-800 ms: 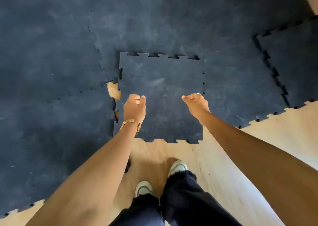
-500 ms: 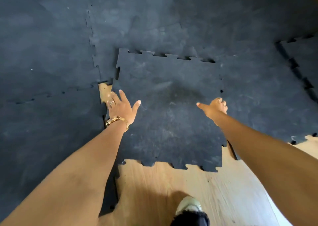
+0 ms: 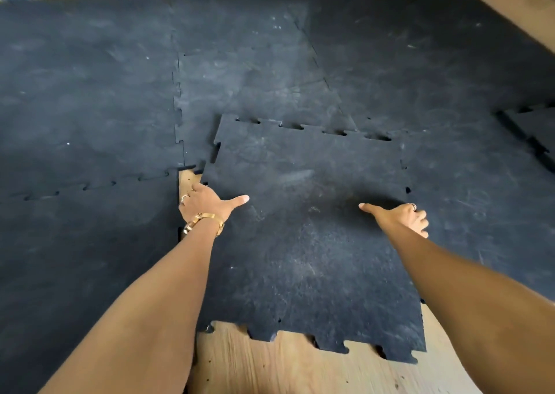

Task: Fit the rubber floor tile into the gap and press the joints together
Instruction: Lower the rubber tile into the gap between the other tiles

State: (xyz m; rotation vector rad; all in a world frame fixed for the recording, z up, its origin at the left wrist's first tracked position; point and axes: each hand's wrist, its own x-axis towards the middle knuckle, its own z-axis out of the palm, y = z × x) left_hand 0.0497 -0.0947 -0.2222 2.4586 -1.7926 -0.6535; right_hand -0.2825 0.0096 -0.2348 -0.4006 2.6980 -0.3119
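The black rubber floor tile (image 3: 306,243) lies in the gap among the laid mats (image 3: 90,108), and a grip holds it at each side edge. The left hand (image 3: 207,203) grasps the tile's left edge, thumb stretched flat over the top surface and fingers curled down at the rim; a ring shows on one finger and a gold bracelet (image 3: 204,221) circles the wrist. Just beyond this grip a small patch of bare wooden floor (image 3: 187,180) shows between tile and mat, so that joint stands apart. The right hand (image 3: 399,218) grasps the right edge in like manner, thumb pointing inward across the tile, fingers bent over the rim beside the neighbouring mat. Ahead of both grips the tile's far toothed edge rests on top of the mat beyond, its notches unfilled. Behind the grips the near toothed edge lies on bare wood.
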